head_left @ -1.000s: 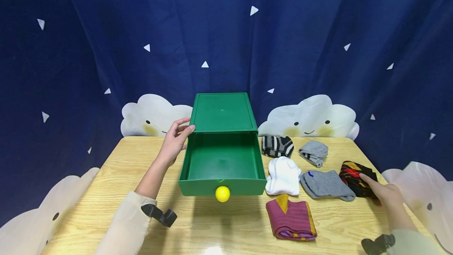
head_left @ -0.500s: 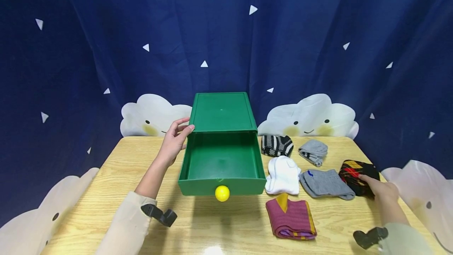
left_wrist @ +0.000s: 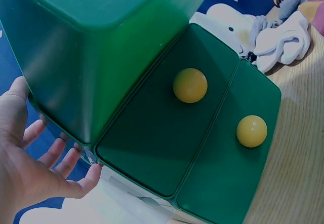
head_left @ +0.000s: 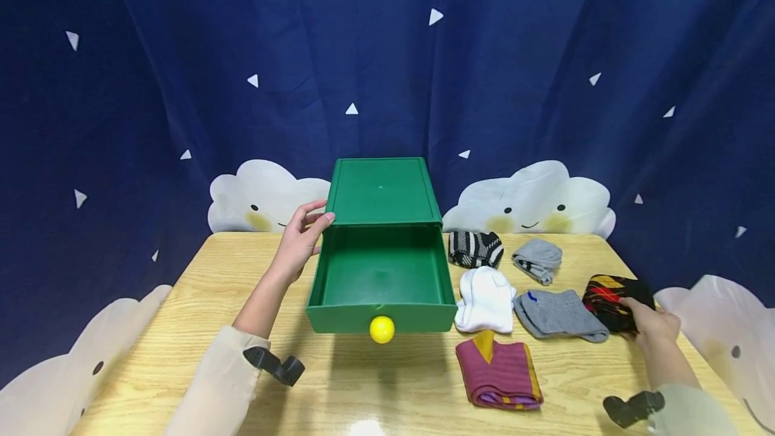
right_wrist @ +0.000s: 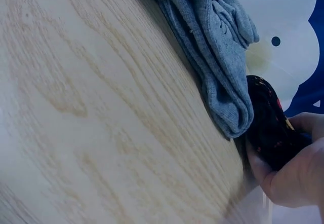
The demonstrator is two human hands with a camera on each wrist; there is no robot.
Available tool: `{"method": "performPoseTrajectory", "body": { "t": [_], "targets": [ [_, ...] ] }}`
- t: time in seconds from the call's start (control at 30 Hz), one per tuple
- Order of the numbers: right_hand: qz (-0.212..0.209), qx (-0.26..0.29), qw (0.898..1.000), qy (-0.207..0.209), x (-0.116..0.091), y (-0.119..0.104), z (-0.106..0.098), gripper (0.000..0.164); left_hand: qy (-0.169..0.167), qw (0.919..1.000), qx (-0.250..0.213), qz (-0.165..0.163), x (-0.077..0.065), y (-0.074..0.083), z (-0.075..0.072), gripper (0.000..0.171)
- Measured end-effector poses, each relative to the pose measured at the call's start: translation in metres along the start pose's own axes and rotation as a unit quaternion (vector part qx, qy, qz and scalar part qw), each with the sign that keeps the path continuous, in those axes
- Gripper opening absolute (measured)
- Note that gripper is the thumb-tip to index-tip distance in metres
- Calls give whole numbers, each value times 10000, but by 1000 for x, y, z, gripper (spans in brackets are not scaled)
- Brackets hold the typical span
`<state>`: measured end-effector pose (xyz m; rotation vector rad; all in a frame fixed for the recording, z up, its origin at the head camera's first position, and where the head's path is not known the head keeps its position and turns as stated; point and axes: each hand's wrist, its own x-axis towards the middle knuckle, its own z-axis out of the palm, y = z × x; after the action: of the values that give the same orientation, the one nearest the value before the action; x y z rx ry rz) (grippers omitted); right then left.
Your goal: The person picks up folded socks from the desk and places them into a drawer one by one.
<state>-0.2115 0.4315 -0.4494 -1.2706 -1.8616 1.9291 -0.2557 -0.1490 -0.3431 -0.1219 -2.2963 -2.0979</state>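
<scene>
A green drawer cabinet [head_left: 381, 190] stands mid-table with its top drawer [head_left: 381, 319] pulled out, a yellow round knob [head_left: 381, 330] on its front. My left hand [head_left: 299, 237] rests its spread fingertips on the cabinet's left side, by the front edge. In the left wrist view two lower drawer fronts with yellow knobs [left_wrist: 190, 85] show below the pulled-out one. At the table's right edge my right hand [head_left: 655, 323] pinches a folded black argyle sock [head_left: 605, 295] with red and yellow patches. That sock lies beside a folded grey sock [right_wrist: 202, 46].
Right of the cabinet lie folded socks: black-and-white patterned [head_left: 474, 249], white [head_left: 484, 301], light grey [head_left: 537, 260] and maroon with mustard trim [head_left: 499, 374]. A blue curtain [head_left: 387, 59] with clouds hangs behind the wooden table [head_left: 230, 268].
My right hand has shifted slightly up and its grip on the argyle sock has tilted the sock's right side a little. My left hand and the drawer stay in place.
</scene>
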Motion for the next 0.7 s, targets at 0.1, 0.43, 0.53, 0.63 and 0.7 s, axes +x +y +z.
{"method": "performPoseTrajectory", "body": {
  "t": [0.1, 0.43, 0.53, 0.63, 0.7],
  "targets": [
    [22, 335, 9994, 1, -2, -3, -1, 79, 12, 10000, 0, -4, 0, 1, 0, 51],
    [-164, 814, 9963, -241, -23, -29, -8, 21, -46, 10000, 76, 17, 1, -1, 0, 52],
    [-187, 855, 9951, -461, -30, -37, -9, 23, -38, 10000, 72, 21, 1, -1, 0, 51],
    [-143, 865, 9932, -769, -37, -44, -10, 22, -43, 10000, 80, 17, 1, -1, -1, 52],
    [-126, 903, 9900, -1076, -41, -48, -10, 14, -46, 9999, 97, 12, 1, -1, -2, 52]
  ]
}}
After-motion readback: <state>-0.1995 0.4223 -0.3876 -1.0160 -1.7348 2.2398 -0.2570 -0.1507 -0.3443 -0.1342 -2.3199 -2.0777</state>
